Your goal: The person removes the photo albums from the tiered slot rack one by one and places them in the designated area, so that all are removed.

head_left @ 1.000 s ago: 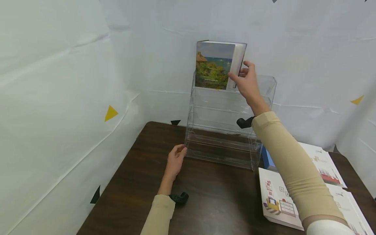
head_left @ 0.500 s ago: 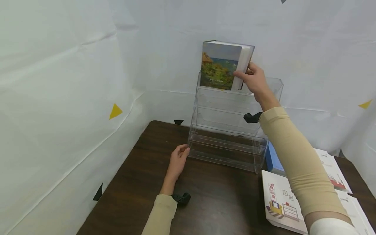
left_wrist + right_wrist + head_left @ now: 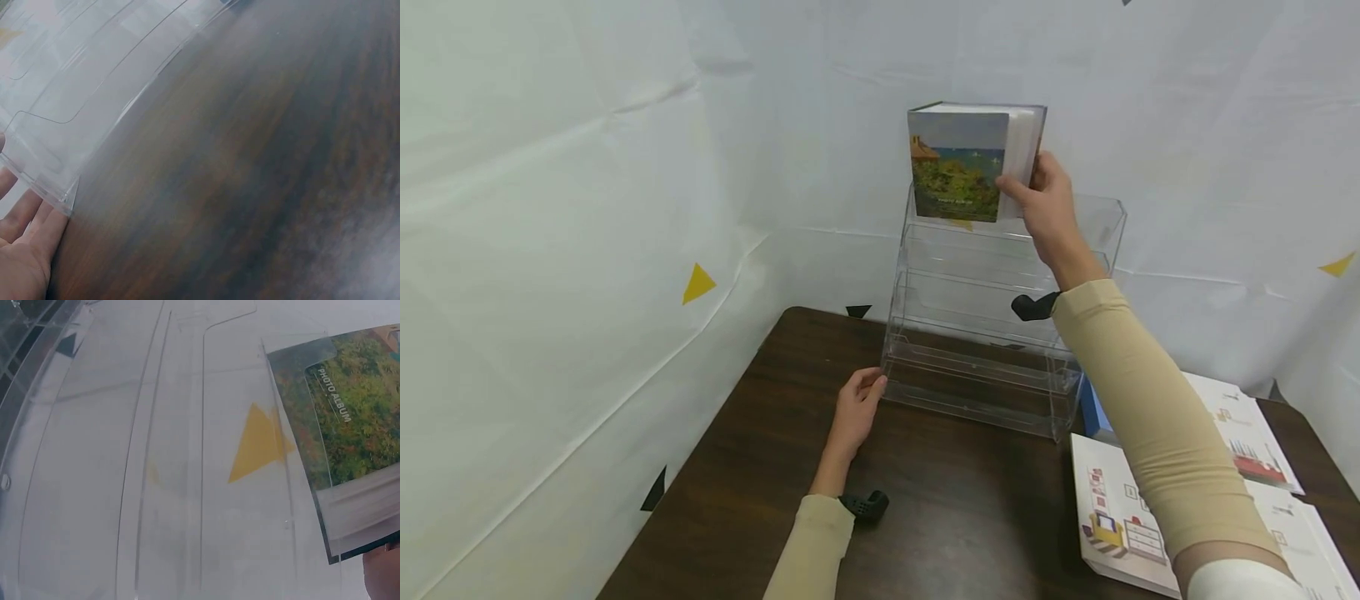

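A thick photo album (image 3: 958,167) with a painted sea-and-garden cover is held by my right hand (image 3: 1048,208) at its right edge, thumb on the front and fingers behind. It stands over the top tier of a clear stepped display rack (image 3: 970,296). In the right wrist view the lower part of the album (image 3: 356,412) shows through the rack's clear front panel. My left hand (image 3: 856,412) holds the rack's lower left front corner. Up close, the left fingers (image 3: 53,234) reach that clear corner, and part of the hand lies outside the left wrist view.
Right of the rack, white illustrated books (image 3: 1120,508) lie on the dark wooden table (image 3: 955,517). A blue book (image 3: 1096,417) lies near the rack's right side, partly hidden by the right sleeve. White sheeting (image 3: 820,133) hangs behind and at the left.
The album has risen slightly at its lower edge and tilted, showing more of its top. The right fingers have closed further behind it. The left hand stays at the rack corner.
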A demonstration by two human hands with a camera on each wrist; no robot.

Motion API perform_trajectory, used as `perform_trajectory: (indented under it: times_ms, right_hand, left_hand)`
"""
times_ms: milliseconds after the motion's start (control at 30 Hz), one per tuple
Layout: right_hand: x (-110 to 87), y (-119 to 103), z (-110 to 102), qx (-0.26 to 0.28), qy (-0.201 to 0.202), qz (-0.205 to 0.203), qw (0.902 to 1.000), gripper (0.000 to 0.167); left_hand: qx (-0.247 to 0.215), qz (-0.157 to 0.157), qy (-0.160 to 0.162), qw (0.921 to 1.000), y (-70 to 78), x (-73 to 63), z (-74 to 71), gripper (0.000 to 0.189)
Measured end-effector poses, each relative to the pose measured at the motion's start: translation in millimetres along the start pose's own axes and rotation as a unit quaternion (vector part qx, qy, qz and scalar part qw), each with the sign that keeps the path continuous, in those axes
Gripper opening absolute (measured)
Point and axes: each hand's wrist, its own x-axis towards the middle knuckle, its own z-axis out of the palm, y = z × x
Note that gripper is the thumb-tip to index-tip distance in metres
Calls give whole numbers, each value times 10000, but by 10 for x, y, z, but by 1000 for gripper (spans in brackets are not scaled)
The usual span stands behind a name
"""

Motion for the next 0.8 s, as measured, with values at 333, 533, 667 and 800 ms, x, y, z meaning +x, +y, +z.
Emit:
perform_trajectory:
  times_ms: [333, 533, 667, 800]
  right_hand:
    - [-39, -174, -131, 433, 338, -527, 9971, 50]
    - [-141, -275, -244, 558, 503, -882, 9933, 49]
    - [-258, -320, -336, 587, 581, -1213, 9892, 45]
    - [-398, -349, -399, 375, 683, -1472, 9860, 39]
  left_hand:
    - [-122, 108, -116, 9998, 3, 32, 92, 45]
    - [-160, 35, -199, 9997, -3, 32, 116, 46]
    - [-180, 7, -197, 9996, -16, 43, 119, 47]
    - [-215, 19, -127, 9997, -34, 92, 77, 46]
